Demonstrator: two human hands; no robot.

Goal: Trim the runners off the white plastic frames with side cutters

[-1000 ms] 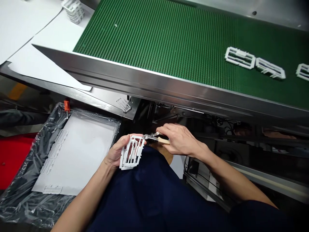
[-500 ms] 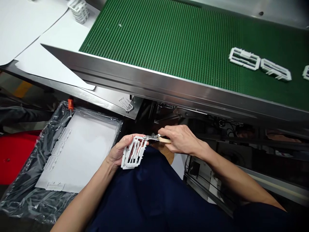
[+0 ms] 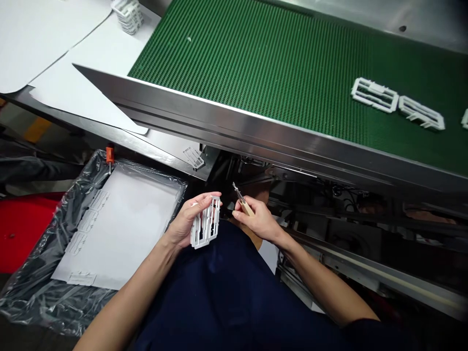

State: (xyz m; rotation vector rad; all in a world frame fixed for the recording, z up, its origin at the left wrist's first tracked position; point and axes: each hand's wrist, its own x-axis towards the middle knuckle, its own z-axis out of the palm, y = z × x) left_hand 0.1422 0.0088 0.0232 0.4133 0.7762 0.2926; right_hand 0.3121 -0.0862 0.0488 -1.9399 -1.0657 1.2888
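Observation:
My left hand [image 3: 190, 220] is closed on a white plastic frame [image 3: 205, 225] with slots and thin bars, held tilted above my lap. My thumb and fingers grip its upper and left edges. In my right hand [image 3: 259, 218] is a pair of nippers [image 3: 243, 201] with cream handles, the metal tip pointing up and left. That tip stands apart from the frame, a short way to its right. The palm side of my right hand is partly hidden.
Ahead runs a green conveyor belt [image 3: 256, 63] with a metal side rail [image 3: 226, 122]; white frames [image 3: 375, 95] lie on its right. A stack of white frames [image 3: 127, 15] stands back left. On the left, a plastic-lined box [image 3: 139, 219] holds a white sheet and several white parts.
The nippers have come away from the frame's upper corner and turned upward. My left hand has tilted the frame more upright. The whole view has shifted slightly.

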